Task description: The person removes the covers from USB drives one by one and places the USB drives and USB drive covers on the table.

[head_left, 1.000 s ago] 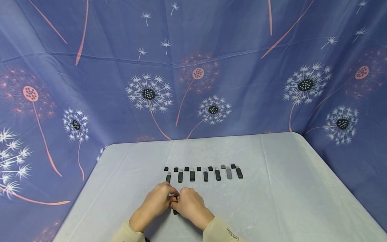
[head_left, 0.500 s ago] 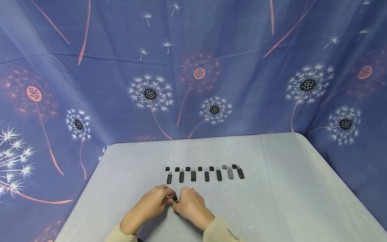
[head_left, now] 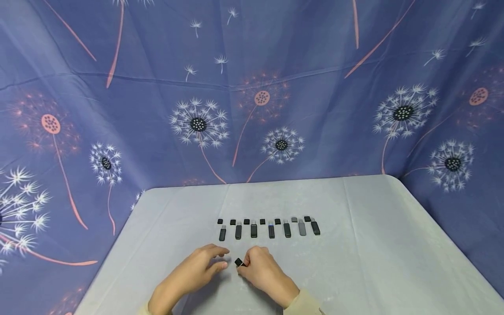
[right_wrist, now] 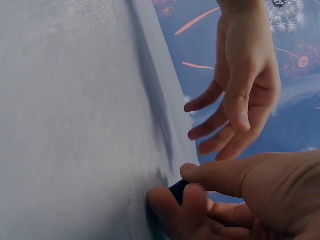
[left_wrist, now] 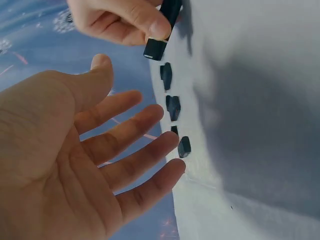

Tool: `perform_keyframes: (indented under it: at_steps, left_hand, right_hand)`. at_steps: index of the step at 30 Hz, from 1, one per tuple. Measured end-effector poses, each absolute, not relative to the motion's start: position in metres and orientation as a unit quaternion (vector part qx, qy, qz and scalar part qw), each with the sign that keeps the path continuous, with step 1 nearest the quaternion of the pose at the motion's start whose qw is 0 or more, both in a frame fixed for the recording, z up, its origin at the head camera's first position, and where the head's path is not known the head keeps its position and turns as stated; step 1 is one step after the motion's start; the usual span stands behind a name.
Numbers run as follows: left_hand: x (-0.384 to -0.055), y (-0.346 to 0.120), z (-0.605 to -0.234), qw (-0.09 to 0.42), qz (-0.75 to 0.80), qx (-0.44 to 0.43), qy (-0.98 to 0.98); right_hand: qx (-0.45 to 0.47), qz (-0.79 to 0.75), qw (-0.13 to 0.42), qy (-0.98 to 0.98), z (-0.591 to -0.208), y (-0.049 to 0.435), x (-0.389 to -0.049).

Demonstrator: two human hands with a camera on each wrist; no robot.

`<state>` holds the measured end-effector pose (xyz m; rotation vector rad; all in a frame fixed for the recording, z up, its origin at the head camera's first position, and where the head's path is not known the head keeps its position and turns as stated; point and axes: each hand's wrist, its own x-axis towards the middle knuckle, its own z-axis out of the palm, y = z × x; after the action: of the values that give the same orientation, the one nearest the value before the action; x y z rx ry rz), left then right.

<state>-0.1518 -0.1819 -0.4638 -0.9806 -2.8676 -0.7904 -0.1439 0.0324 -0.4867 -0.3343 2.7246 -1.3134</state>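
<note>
My right hand (head_left: 264, 272) pinches a black USB stick (head_left: 239, 262) between thumb and fingers, close over the table. In the left wrist view a faint line crosses the black USB stick (left_wrist: 156, 47) near its end, as where a cap meets the body. My left hand (head_left: 198, 267) is apart from it, to its left, with fingers spread and nothing in them. In the right wrist view the fingers (right_wrist: 192, 202) cover most of the stick. Beyond both hands lies a row of uncapped USB sticks, among them a black one (head_left: 253, 230) and a grey one (head_left: 302, 228).
Small black caps, such as the leftmost cap (head_left: 220, 221), and a grey cap (head_left: 294, 219) lie just behind the sticks. A pale cloth covers the table (head_left: 378, 262). Behind and beside it hangs a blue dandelion-patterned curtain (head_left: 315, 109).
My left hand has let go of the USB stick and drawn away to the left, its fingers opening. The right hand has shifted slightly right, still holding the stick, now tilted.
</note>
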Motion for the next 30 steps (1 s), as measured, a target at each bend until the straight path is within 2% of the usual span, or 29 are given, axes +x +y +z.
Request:
perform_keyframes:
  at_steps: [8, 11, 18, 21, 30]
  left_hand:
    - [-0.142, -0.181, -0.457, -0.011, -0.301, -0.265, -0.916]
    - [-0.139, -0.182, -0.455, 0.011, -0.314, -0.261, -0.913]
    - [-0.132, -0.177, -0.456, 0.08, -0.327, -0.319, -0.886]
    - [-0.129, -0.171, -0.457, 0.095, -0.346, -0.329, -0.874]
    - [-0.125, -0.146, -0.456, 0.067, -0.389, -0.341, -0.853]
  right_hand:
    - [-0.133, -0.439, -0.001, 0.889, -0.482, 0.064, -0.138]
    - [-0.142, -0.438, -0.023, 0.888, -0.48, 0.075, -0.136]
    - [-0.148, -0.435, -0.046, 0.887, -0.47, 0.092, -0.127]
    - [-0.143, -0.432, -0.058, 0.889, -0.465, 0.099, -0.123]
    - [-0.115, -0.443, -0.088, 0.885, -0.453, 0.124, -0.11]
